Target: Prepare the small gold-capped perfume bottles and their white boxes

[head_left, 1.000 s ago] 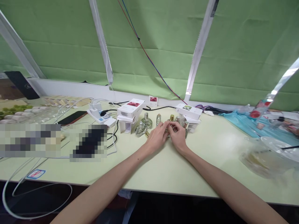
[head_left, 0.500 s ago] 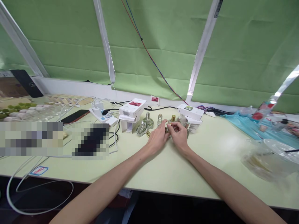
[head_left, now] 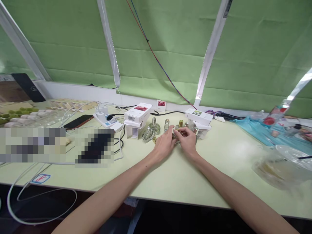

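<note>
My left hand (head_left: 164,144) and my right hand (head_left: 187,141) meet over the table among several small glass perfume bottles. The fingers of both are closed around one small perfume bottle (head_left: 174,136), mostly hidden by them. Just behind stands a bottle with a gold cap (head_left: 180,123), and a slim clear bottle (head_left: 166,124) is upright left of it. A round clear bottle (head_left: 154,126) stands further left, with another glass bottle (head_left: 148,135) lying in front of it. More bottles are partly covered by my right hand.
White boxes with a red picture (head_left: 140,111) are stacked left of the bottles, others (head_left: 199,117) to the right. A power strip (head_left: 104,121), phone (head_left: 79,122) and cables lie left. At right are a blue plastic bag (head_left: 253,128) and a clear lidded container (head_left: 275,169).
My right hand's fingers shift very slightly at the bottle. My left hand and the surrounding things stay put.
</note>
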A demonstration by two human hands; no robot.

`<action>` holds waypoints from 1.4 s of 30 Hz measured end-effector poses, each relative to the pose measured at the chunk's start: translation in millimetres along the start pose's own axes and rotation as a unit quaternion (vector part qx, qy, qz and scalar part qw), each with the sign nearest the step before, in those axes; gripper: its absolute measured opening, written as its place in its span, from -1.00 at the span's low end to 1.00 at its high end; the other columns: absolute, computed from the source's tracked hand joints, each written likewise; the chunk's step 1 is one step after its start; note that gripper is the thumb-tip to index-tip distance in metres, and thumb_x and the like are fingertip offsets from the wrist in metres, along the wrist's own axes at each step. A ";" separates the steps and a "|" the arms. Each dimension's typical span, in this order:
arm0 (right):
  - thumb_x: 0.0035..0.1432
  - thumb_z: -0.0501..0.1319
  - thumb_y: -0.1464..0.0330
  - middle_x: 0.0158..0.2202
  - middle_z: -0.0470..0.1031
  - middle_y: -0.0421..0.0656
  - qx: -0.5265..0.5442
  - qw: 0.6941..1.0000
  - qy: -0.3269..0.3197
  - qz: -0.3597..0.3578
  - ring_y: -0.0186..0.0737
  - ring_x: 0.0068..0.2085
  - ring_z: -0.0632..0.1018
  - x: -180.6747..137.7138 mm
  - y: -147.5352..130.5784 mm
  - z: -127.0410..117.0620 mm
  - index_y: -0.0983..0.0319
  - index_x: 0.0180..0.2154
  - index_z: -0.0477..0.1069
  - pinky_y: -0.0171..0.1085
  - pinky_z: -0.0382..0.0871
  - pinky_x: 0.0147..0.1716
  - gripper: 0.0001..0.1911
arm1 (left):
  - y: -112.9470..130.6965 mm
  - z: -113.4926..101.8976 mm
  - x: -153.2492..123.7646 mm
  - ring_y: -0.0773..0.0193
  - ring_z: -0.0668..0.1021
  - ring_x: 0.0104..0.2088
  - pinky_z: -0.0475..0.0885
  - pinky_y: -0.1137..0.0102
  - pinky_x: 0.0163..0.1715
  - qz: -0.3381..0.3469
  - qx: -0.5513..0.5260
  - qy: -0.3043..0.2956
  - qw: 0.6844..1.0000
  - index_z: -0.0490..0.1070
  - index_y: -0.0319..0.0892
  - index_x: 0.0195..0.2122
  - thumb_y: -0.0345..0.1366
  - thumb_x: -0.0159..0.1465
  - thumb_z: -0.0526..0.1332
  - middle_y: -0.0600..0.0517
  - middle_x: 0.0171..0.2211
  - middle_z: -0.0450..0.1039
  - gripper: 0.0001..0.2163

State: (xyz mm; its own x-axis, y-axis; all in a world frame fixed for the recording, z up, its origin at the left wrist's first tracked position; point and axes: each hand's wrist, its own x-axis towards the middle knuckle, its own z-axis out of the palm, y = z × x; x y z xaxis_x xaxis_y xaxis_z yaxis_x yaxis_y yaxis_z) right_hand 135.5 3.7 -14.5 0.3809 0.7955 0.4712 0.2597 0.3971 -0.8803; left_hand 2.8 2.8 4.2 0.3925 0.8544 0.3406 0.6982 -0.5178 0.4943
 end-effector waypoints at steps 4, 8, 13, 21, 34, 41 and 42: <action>-0.06 0.40 0.07 -0.41 0.54 -0.16 0.004 1.000 0.009 0.018 -0.25 -0.43 0.43 0.3 0.2 0.8 0.22 -0.41 0.51 -0.22 0.32 -0.38 -0.64 | 0.1 -0.6 0.4 -0.01 0.60 -0.03 0.42 0.28 -0.19 -0.006 0.000 -0.005 1.000 0.02 -0.10 0.29 -0.29 0.36 0.13 -0.17 0.01 0.52 -0.50; -0.10 0.43 0.05 -0.41 0.55 -0.15 0.016 0.999 0.014 0.029 -0.25 -0.43 0.43 -0.2 -0.1 1.4 0.23 -0.42 0.51 -0.22 0.34 -0.38 -0.61 | 0.7 -1.0 0.9 -0.02 0.60 -0.03 0.42 0.28 -0.19 -0.007 0.002 -0.005 1.000 0.03 -0.11 0.30 -0.28 0.37 0.12 -0.17 0.01 0.52 -0.50; -0.14 0.44 0.01 -0.41 0.56 -0.15 0.028 0.999 0.020 0.035 -0.25 -0.44 0.45 -0.5 -0.1 2.4 0.23 -0.43 0.51 -0.21 0.36 -0.39 -0.57 | 0.4 0.5 1.6 -0.01 0.59 -0.03 0.42 0.29 -0.19 -0.005 0.006 0.002 1.000 0.04 -0.13 0.30 -0.27 0.37 0.12 -0.19 0.01 0.51 -0.51; -0.16 0.45 0.03 -0.41 0.55 -0.15 0.041 0.998 0.020 0.041 -0.22 -0.40 0.48 -0.7 -1.9 2.9 0.23 -0.45 0.49 -0.20 0.39 -0.35 -0.59 | -1.7 1.3 2.4 -0.02 0.60 -0.05 0.41 0.29 -0.23 0.002 0.007 0.009 1.000 0.06 -0.11 0.28 -0.28 0.35 0.13 -0.15 0.00 0.52 -0.51; -0.14 0.45 0.09 -0.37 0.57 -0.12 0.035 0.999 0.023 0.035 -0.16 -0.34 0.53 -0.9 -0.4 2.8 0.22 -0.48 0.47 -0.17 0.42 -0.29 -0.64 | -1.7 0.8 2.4 0.01 0.59 -0.03 0.43 0.28 -0.17 -0.001 0.001 0.004 1.000 0.05 -0.11 0.31 -0.26 0.37 0.13 -0.18 0.01 0.51 -0.50; -0.11 0.45 0.10 -0.35 0.58 -0.10 0.032 0.999 0.022 0.029 -0.14 -0.31 0.53 -2.4 0.0 2.7 0.22 -0.47 0.47 -0.16 0.40 -0.27 -0.66 | -0.6 0.0 2.2 0.03 0.59 -0.02 0.43 0.29 -0.17 -0.006 0.000 0.000 1.000 0.05 -0.12 0.30 -0.27 0.37 0.12 -0.17 0.02 0.51 -0.51; -0.11 0.45 0.10 -0.35 0.58 -0.10 0.031 0.999 0.022 0.028 -0.14 -0.31 0.53 -2.8 -0.4 2.6 0.22 -0.47 0.47 -0.16 0.40 -0.27 -0.66 | -0.7 0.1 2.2 0.03 0.59 -0.02 0.42 0.29 -0.17 -0.005 0.001 -0.001 1.000 0.05 -0.12 0.30 -0.27 0.37 0.12 -0.17 0.02 0.51 -0.51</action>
State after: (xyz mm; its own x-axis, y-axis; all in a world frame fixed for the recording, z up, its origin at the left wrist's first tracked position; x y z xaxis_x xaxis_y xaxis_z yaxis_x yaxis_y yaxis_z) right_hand 132.0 2.6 -15.6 0.4317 0.7971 0.4223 0.1816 0.3818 -0.9062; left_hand 3.2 5.1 4.5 0.3863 0.8597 0.3340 0.7030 -0.5089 0.4967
